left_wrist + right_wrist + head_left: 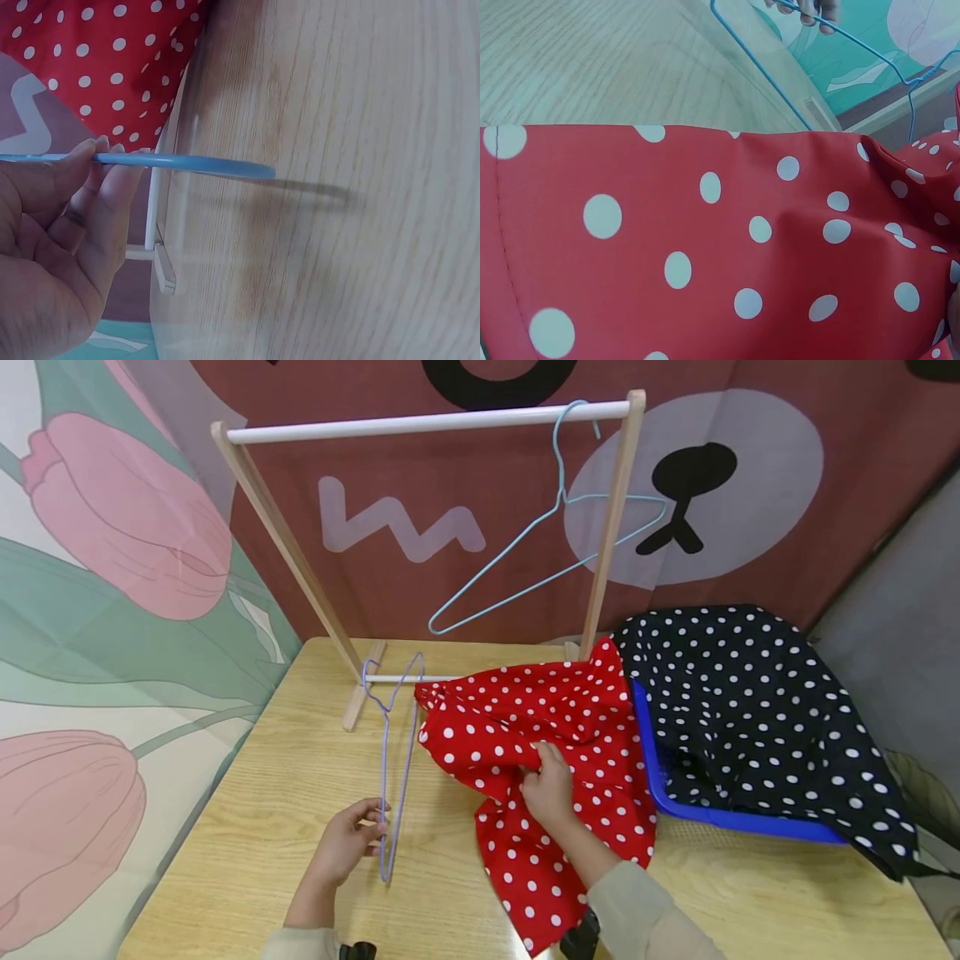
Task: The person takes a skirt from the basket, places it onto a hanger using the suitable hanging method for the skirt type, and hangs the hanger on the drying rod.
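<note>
My left hand (347,845) pinches one side of a thin lavender clothes hanger (385,760), which looks blue in the left wrist view. The hanger is held up on its side, its hook toward the rack. In the left wrist view, the thumb and fingertips (120,176) meet on the wire. To the right, my right hand (549,785) grips a fold of a red polka-dot cloth (525,877). Part of the cloth is lifted and bunched, and the rest hangs down toward the table's front. Its garment kind cannot be made out.
A wooden rack with a white bar (420,425) stands at the back of the table (247,860). A light blue hanger (517,539) hangs at the bar's right end. On the right, a blue basket (750,822) holds a black polka-dot cloth (757,710) draping over its rim.
</note>
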A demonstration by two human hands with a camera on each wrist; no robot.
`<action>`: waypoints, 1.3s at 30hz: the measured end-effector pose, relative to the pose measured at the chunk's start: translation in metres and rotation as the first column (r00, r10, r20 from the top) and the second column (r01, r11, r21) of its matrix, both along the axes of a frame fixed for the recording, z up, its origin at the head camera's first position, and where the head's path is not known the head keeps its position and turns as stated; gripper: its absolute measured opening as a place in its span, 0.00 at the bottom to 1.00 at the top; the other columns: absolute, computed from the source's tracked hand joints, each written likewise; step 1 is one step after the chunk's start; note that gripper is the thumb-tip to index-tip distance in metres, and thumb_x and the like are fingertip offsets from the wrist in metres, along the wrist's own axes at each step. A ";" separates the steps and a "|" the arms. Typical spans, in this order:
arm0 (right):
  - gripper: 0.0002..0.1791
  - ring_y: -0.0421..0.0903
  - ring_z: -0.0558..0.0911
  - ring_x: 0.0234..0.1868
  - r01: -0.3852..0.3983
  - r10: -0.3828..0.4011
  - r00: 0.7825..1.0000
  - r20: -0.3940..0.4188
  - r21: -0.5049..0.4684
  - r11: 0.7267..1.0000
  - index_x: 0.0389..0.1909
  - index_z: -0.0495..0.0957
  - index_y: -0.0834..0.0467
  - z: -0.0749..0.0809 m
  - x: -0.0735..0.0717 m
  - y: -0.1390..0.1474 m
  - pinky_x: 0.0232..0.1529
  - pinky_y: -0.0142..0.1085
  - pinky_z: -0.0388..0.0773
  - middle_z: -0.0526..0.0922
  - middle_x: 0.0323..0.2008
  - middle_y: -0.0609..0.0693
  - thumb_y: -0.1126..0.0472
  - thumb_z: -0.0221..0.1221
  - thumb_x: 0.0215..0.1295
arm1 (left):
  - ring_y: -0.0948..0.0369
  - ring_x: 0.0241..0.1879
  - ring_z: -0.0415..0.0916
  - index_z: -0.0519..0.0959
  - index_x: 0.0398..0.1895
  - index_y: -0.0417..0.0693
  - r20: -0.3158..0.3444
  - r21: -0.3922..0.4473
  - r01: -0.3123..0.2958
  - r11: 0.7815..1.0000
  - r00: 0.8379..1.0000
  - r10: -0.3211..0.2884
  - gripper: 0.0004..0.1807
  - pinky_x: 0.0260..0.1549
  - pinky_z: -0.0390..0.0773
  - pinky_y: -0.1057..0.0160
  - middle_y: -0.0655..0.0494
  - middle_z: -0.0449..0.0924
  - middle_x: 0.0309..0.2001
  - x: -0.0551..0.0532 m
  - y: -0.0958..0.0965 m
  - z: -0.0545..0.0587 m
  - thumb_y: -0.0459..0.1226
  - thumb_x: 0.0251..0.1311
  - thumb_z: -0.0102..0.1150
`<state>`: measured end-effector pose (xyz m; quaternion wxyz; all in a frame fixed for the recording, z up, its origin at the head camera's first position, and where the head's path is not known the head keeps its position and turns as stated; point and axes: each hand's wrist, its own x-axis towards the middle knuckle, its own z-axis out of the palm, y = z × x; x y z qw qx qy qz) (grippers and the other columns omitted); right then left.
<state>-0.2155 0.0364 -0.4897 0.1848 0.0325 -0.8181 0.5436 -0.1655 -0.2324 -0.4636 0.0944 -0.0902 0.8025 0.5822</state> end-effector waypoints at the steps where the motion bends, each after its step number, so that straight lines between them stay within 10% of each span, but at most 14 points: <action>1: 0.10 0.51 0.74 0.34 0.002 -0.002 1.000 -0.004 -0.002 1.000 0.33 0.70 0.65 0.001 0.000 0.000 0.34 0.44 0.73 0.72 0.32 0.54 0.77 0.52 0.49 | 0.57 0.25 0.69 0.70 0.42 0.31 0.001 0.002 0.004 1.000 1.000 -0.004 0.13 0.22 0.75 0.61 0.46 0.67 0.32 0.000 0.000 0.000 0.21 0.52 0.47; 17: 0.11 0.48 0.74 0.35 -0.101 0.089 0.994 0.067 0.202 0.974 0.34 0.72 0.64 -0.005 -0.002 -0.007 0.35 0.40 0.74 0.74 0.32 0.53 0.74 0.55 0.47 | 0.57 0.25 0.70 0.69 0.42 0.29 0.006 0.038 0.041 0.998 0.999 -0.042 0.12 0.20 0.75 0.62 0.47 0.67 0.29 0.002 0.008 -0.003 0.22 0.52 0.48; 39: 0.15 0.46 0.73 0.37 -0.255 0.131 0.952 0.278 0.475 0.842 0.40 0.72 0.63 -0.018 -0.006 -0.024 0.38 0.38 0.73 0.73 0.33 0.51 0.67 0.60 0.49 | 0.53 0.27 0.71 0.69 0.42 0.28 -0.004 0.049 0.003 0.999 1.000 -0.003 0.13 0.20 0.75 0.62 0.45 0.67 0.29 0.000 0.013 -0.006 0.21 0.51 0.47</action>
